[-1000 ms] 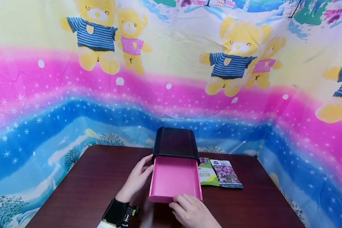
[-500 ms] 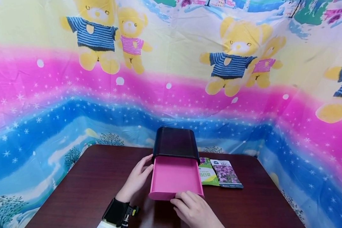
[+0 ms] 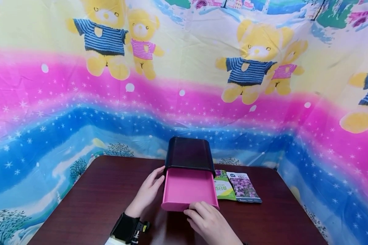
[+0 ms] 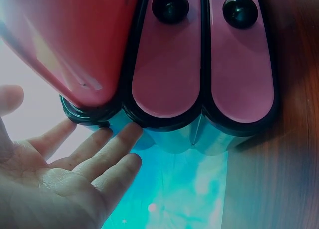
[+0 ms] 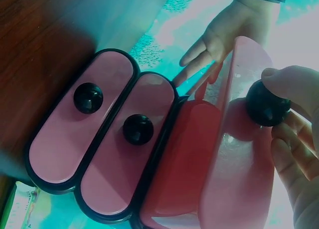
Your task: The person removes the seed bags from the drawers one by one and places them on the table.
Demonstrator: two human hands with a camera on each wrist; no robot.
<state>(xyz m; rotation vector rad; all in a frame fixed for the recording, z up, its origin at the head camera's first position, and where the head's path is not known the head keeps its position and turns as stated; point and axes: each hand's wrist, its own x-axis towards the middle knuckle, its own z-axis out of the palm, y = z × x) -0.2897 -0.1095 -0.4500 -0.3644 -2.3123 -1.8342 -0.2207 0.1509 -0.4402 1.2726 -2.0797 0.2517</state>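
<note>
A small black cabinet (image 3: 188,153) stands on the table with its pink top drawer (image 3: 190,187) pulled well out and nothing inside. My right hand (image 3: 210,221) is at the drawer front, and the right wrist view shows thumb and fingers pinching the round black knob (image 5: 267,103). On the cabinet's left side, my left hand (image 3: 148,190) touches the casing with extended fingers (image 4: 114,151). Below the pulled-out drawer, the middle drawer (image 5: 112,174) and bottom drawer (image 5: 60,149) sit closed, each with a black knob.
To the right of the cabinet lie a green seed packet (image 3: 224,190) and a packet with purple flowers (image 3: 243,187), side by side on the dark wooden table (image 3: 110,183). A bear-print cloth (image 3: 184,112) hangs behind and along the sides.
The top drawer has slid a little further into the cabinet, and my right hand has moved forward with its knob. My left hand has stayed in place against the side.
</note>
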